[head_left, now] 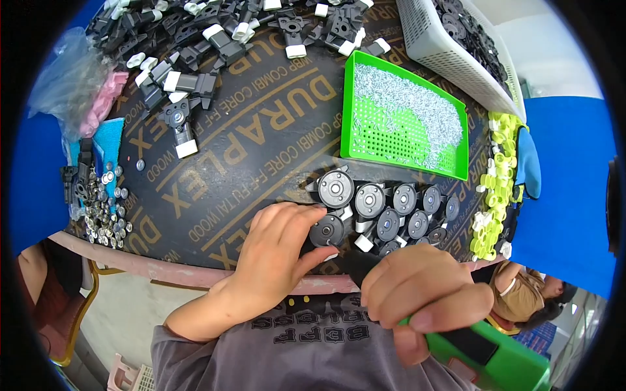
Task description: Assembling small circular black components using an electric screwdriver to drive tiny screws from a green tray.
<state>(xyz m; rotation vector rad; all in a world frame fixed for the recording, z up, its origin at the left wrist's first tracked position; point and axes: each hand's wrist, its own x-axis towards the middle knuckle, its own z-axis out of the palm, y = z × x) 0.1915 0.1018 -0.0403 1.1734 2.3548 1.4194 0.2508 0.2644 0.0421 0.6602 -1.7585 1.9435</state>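
My left hand [277, 244] is closed around a black plastic part with a round disc [327, 230] near the table's front edge, thumb on its near side and fingers on its far side. In my right hand [420, 283] is a green and black power screwdriver [499, 358]. Its dark nose [357, 266] points left toward the held part; I cannot make out whether the tip touches it. Close by stand several like parts in rows, each topped by a grey-black disc [370, 200]. Beyond them lies a green tray [349, 120] with many small silver screws [417, 98].
Black parts with white ends [189, 85] are heaped at the far left. A white basket [450, 58] of black discs stands far right. Yellow-green pieces [497, 189] line the right edge; small metal caps [111, 215] lie left. Another person [525, 290] is at lower right.
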